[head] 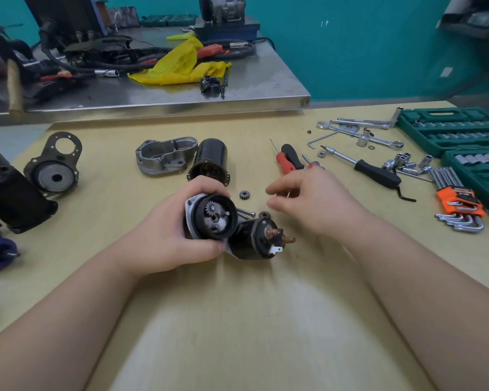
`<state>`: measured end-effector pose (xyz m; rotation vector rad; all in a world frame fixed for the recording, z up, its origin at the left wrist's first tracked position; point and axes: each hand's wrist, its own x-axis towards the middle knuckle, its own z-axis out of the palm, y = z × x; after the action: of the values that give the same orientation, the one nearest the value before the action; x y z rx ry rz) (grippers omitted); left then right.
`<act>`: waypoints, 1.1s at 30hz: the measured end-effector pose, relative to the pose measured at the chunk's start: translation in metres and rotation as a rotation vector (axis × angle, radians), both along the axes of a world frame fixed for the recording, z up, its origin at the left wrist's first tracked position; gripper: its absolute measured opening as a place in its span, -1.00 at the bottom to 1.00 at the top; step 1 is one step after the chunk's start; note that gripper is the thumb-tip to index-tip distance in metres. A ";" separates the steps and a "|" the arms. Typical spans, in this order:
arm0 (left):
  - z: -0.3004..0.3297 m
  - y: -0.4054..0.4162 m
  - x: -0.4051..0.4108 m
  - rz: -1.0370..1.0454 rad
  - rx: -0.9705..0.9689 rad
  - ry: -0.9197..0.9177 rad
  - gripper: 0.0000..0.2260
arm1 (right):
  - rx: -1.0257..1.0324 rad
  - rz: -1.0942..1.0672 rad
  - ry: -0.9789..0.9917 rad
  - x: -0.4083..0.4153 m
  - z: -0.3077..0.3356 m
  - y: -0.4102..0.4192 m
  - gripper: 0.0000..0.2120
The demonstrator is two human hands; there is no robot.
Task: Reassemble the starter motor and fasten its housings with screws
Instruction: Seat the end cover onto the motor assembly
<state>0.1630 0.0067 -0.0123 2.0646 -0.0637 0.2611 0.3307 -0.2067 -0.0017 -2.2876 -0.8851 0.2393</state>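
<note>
A person sits at a pale yellow worktable point(237, 320), both bare forearms reaching forward. The left hand point(167, 235) curls its fingers and thumb around a round gear housing point(213, 217), tilted so its open face looks up; one small gear sits on a pin inside it. Joined to the housing's right side and just nearer the person is a black solenoid point(261, 239) with copper terminals. The right hand point(308, 201) hovers to the right of the housing, above the table, fingers loosely bent and holding nothing.

A loose small gear point(245, 195) lies on the table just beyond the housing, between the two hands. A second gear point(264, 214) and a long bolt point(246, 213) lie close against the housing's right side. Behind the housing stands a black cylindrical motor body point(211, 160), and left of that a grey cast end cover point(164, 156). Far right of the housing lie a red-and-black screwdriver point(290, 159), scattered wrenches, an orange hex key set point(460, 204) and green socket cases point(449, 131).
</note>
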 end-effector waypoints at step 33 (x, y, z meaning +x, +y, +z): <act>-0.004 0.001 0.003 -0.031 -0.077 0.004 -0.42 | 0.229 0.088 -0.128 -0.075 0.013 0.014 -0.85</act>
<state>0.1655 0.0075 -0.0162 1.9858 -0.0815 0.2368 0.2554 -0.1927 0.0112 -2.0722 -1.0241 0.0267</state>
